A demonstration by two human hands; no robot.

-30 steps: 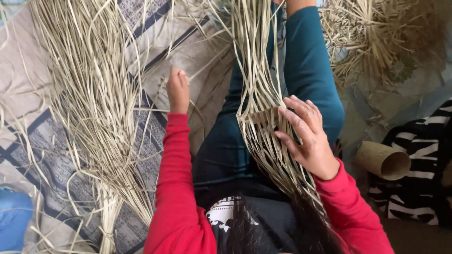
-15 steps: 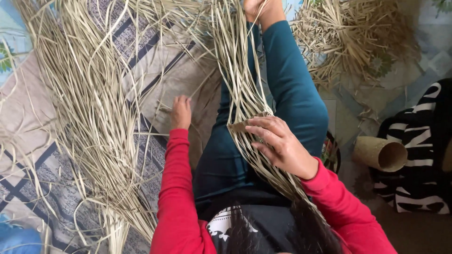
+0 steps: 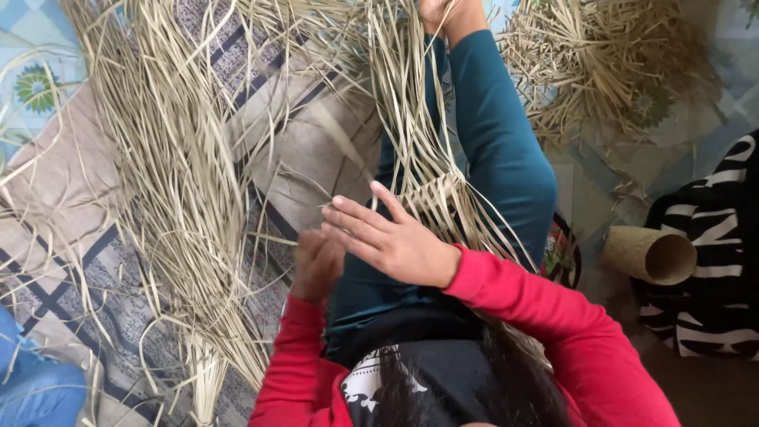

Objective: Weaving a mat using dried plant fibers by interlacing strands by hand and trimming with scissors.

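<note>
A small woven strip piece (image 3: 433, 192) lies on my teal-trousered leg (image 3: 498, 150), with long dried leaf strips (image 3: 411, 95) running up from it. My right hand (image 3: 387, 237) hovers flat just left of the weave, fingers stretched and apart, holding nothing. My left hand (image 3: 318, 265) sits curled right under and beside it, near my lap. Whether it pinches a strip is hidden. Both arms wear red sleeves.
A big bundle of dried strips (image 3: 178, 198) is spread over the patterned mat (image 3: 71, 261) on the left. Another loose pile (image 3: 609, 71) lies top right. A rolled woven tube (image 3: 650, 253) rests by black-and-white striped cloth (image 3: 715, 261). Blue fabric (image 3: 32, 387) shows at bottom left.
My right hand let go of the woven piece and swung left with fingers spread. My left hand drew back from the strips toward my lap, meeting the right hand.
</note>
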